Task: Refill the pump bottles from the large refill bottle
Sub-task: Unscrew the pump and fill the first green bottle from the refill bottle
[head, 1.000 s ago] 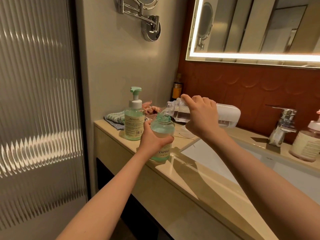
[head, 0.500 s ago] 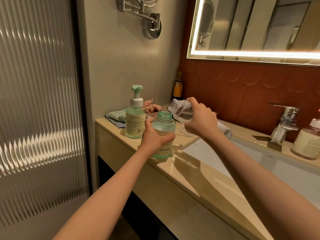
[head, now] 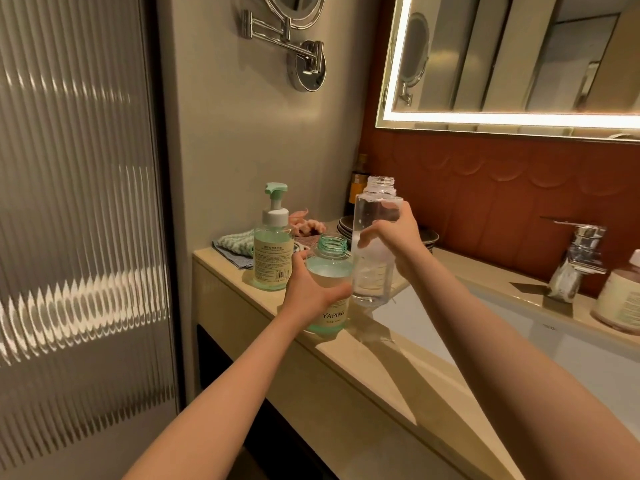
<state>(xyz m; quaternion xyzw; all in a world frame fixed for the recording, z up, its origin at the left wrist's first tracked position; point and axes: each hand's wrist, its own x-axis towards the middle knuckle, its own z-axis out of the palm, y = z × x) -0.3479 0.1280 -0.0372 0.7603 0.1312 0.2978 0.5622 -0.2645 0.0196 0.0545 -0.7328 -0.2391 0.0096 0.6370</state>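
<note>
from the head view: the left hand (head: 311,294) has its fingers (head: 341,291) curled round the open green pump bottle (head: 333,315), the one lettered yaping. it stands on the bench (head: 381,372) with its threaded neck bare and liquid up near the shoulder.

the right hand (head: 393,237) has its fingers (head: 369,237) wrapped about the upper half of the clear refill bottle (head: 372,282), which is capless and upright. i cannot tell whether its base rests on the bench or hangs just above it. that bottle is just right of the left fingers, touching or all but touching the green one. its mouth stands above the right fingers, higher than the green neck.

to my eye no liquid is passing, so the pour looks paused or done. to do this bit well, i'd hold the green bottle firmly, hold the refill plumb so nothing dribbles, and set it on flat bench away from the sink (head: 485,320).

the second pump bottle (head: 273,258), pump fitted, stands just left of the left fingers.
</note>
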